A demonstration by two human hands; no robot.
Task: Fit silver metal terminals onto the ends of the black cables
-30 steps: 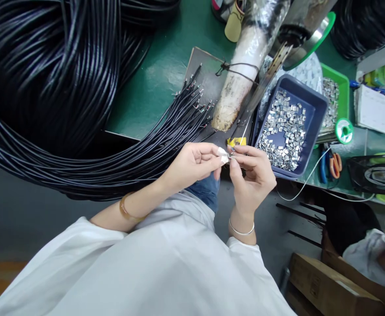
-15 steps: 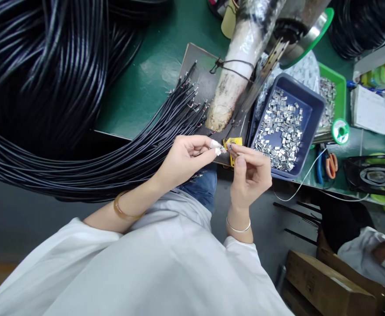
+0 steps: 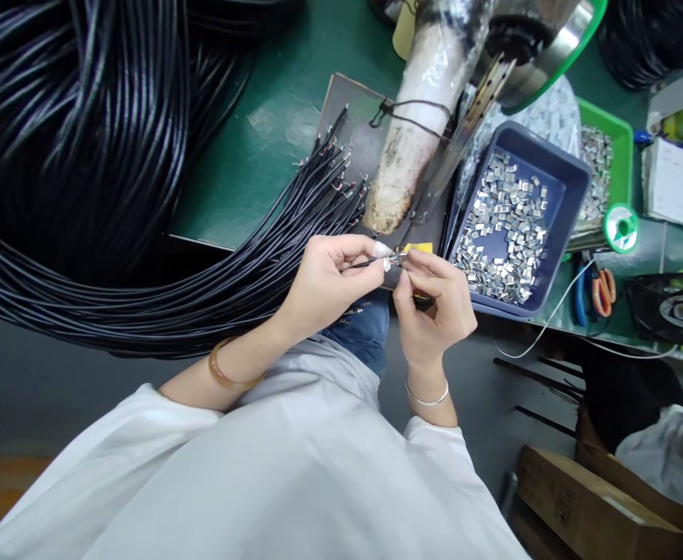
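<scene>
My left hand (image 3: 327, 284), with white wraps on thumb and forefinger tips, pinches the end of a black cable (image 3: 362, 264). My right hand (image 3: 439, 299) meets it fingertip to fingertip, its thumb and forefinger closed on a small metal piece (image 3: 398, 257) at the cable end; its exact shape is too small to tell. Just behind the fingertips lies a yellow object (image 3: 418, 248), partly covered by my right hand. A thick bundle of black cables (image 3: 248, 272) with stripped ends runs from the left to beside my left hand.
A blue tray (image 3: 569, 187) of small metal pieces stands right of my hands, before a green tray (image 3: 625, 148). A white wrapped tube (image 3: 415, 117) slants down above my hands. Pliers (image 3: 601, 292) lie at the right. Another person (image 3: 662, 443) sits at lower right.
My right hand has moved slightly left and its fingers now meet my left fingertips at the cable end. The view has shifted, so the trays appear farther right.
</scene>
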